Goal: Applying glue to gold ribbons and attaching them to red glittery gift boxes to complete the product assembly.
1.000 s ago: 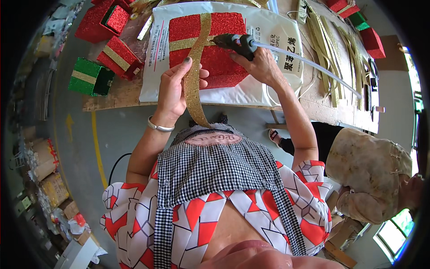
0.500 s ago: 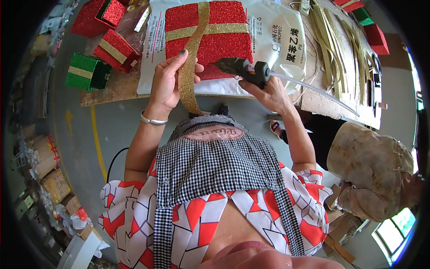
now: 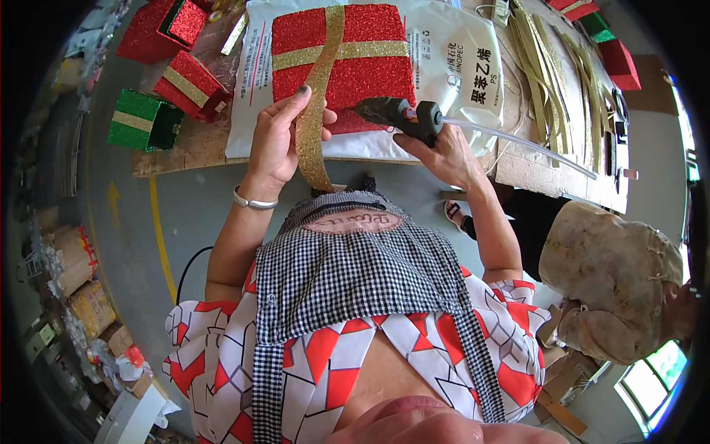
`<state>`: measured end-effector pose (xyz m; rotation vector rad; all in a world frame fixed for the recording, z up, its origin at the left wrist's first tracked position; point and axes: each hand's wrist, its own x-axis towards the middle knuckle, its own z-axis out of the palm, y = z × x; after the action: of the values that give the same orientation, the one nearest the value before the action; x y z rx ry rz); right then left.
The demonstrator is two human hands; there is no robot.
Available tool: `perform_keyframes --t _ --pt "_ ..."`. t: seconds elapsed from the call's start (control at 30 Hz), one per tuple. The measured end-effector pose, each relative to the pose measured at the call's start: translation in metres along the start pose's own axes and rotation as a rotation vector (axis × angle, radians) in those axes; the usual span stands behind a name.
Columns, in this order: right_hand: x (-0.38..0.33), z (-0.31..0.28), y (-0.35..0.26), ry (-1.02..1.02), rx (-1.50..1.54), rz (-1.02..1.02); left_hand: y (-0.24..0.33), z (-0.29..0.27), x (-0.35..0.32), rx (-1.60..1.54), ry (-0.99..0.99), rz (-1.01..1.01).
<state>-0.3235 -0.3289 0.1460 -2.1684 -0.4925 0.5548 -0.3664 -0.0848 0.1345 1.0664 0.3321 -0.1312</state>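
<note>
The long gold glitter ribbon strip (image 3: 319, 111) runs down the front of the big red glitter foam box (image 3: 342, 63), and its loose end hangs past the box's near edge. The left hand (image 3: 277, 137) is closed around the strip, pinching it just below the box. The right hand (image 3: 444, 152) is wrapped tight around the black hot glue gun (image 3: 399, 115), whose tip sits at the box's lower right corner, close to the strip. I think hot glue could drip on the fingers (image 3: 296, 100), because they are so near the tip. The strip could also stick down crooked if it slips. The white plastic sack (image 3: 458, 66) lies under the box. A small green glitter box (image 3: 140, 120) sits well to the box's left. Compared with a second ago, the gun has come off the box top and down to its near edge.
</note>
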Motion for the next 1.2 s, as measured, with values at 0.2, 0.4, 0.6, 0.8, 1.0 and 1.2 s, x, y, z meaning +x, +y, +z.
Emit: perform_keyframes --t 0.2,0.4,0.6,0.8,1.0,1.2 --pt "-0.002 0.002 0.008 0.058 0.013 -0.094 -0.004 0.001 0.001 -0.021 0.003 0.009" --pt "-0.023 -0.015 0.032 0.188 0.239 -0.007 -0.011 0.007 0.006 0.024 -0.015 -0.02" --pt "-0.028 -0.03 0.18 1.023 1.107 0.176 -0.028 0.01 -0.009 0.053 0.016 -0.002" --pt "-0.055 -0.053 0.426 1.049 1.619 0.157 -0.025 0.004 -0.012 0.0 -0.042 -0.046" --pt "-0.076 -0.047 0.389 0.762 0.338 0.975 -0.023 0.002 -0.028 0.005 -0.068 -0.074" --pt "-0.019 0.022 0.084 0.366 0.587 0.085 -0.03 -0.001 -0.019 0.141 -0.223 -0.111"
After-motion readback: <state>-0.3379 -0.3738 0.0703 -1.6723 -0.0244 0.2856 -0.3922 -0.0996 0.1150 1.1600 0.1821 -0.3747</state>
